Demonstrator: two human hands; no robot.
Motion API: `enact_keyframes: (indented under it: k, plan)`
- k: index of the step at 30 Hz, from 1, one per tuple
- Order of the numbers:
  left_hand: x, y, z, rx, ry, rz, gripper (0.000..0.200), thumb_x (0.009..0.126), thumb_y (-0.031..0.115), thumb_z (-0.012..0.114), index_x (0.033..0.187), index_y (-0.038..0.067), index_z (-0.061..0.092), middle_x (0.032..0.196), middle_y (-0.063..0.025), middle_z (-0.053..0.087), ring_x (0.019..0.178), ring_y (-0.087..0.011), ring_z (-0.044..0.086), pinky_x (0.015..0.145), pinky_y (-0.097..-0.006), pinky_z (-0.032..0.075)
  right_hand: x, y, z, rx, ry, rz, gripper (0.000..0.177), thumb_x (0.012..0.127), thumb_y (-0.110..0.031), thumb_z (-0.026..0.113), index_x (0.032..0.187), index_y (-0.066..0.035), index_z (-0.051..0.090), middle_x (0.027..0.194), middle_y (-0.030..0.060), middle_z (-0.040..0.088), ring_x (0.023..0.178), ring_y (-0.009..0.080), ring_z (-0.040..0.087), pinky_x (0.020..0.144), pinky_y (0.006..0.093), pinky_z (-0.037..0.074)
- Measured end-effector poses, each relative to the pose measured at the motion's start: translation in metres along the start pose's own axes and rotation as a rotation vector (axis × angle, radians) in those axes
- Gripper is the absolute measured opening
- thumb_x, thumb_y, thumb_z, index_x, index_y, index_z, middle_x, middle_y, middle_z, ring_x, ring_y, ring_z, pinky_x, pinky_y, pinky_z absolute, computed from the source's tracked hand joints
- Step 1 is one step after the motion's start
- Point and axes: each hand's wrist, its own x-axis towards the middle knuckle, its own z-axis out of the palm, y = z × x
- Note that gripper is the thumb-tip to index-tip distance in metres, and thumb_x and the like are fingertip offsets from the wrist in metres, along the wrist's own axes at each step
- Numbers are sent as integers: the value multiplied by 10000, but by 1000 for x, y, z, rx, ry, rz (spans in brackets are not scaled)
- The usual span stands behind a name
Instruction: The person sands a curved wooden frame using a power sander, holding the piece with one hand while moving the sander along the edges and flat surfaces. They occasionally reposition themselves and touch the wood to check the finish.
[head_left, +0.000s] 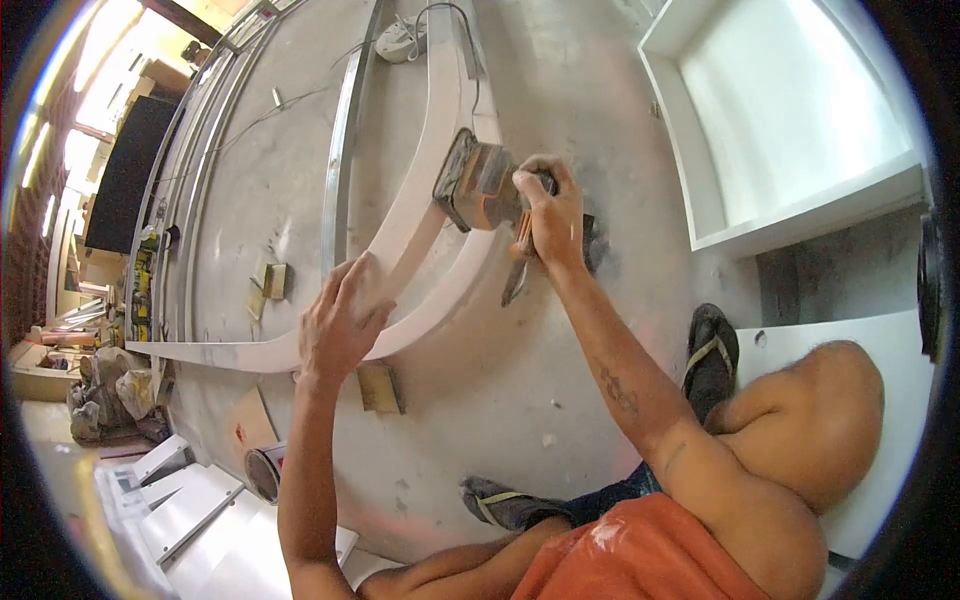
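Observation:
My right hand (553,208) is wrapped round the body of an orange and grey electric sander (487,185). The sander's dark pad rests against a curved, whitish wooden piece (425,190) that runs from the top of the view down and round to the left. My left hand (340,318) lies on the same curved piece at its bend, with the fingers stretched along its face. A dark cord (478,85) leads up from the sander. A second curved pale strip (440,300) passes beneath, partly hidden by the first piece.
A white open box (800,110) stands at the upper right. Metal rails (345,150) lie on the left side. Small wooden blocks (380,388) sit near the curved piece, with a tin (263,472) and white panels (205,525) at the lower left. My sandalled feet (712,355) are close by.

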Motion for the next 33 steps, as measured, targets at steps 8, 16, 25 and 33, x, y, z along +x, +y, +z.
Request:
enact_keyframes:
  k: [8,16,25,33]
  plan:
    - [-12,-25,4,-303,52,-87,384,1030,244,591,1380,85,596,1300,-173,682,1129,-378,680,900,-484,565,-94,-2,21,-184,62,-214,102,882,-100,690,958,-55,638,1019,90,543,1036,250,554,947,380,451]
    - [-6,-9,4,-65,132,110,428,930,234,738,1306,79,601,1343,-138,660,1106,-370,693,875,-464,584,-80,7,18,-124,78,-181,88,883,-84,683,947,-51,632,1037,96,537,1025,249,548,943,367,443]
    - [-5,-9,4,-53,145,77,391,912,165,749,1273,113,610,1330,-84,666,1093,-342,701,863,-453,595,13,7,1,-20,35,-48,136,875,-133,680,953,-28,643,923,75,631,935,199,598,912,332,458]
    - [-6,-24,8,-401,201,-169,256,1091,199,495,1218,51,661,1085,-127,750,1027,-275,735,856,-394,570,-72,-5,19,-139,85,-196,109,875,-109,685,952,-47,639,948,85,612,1005,242,570,950,381,451]
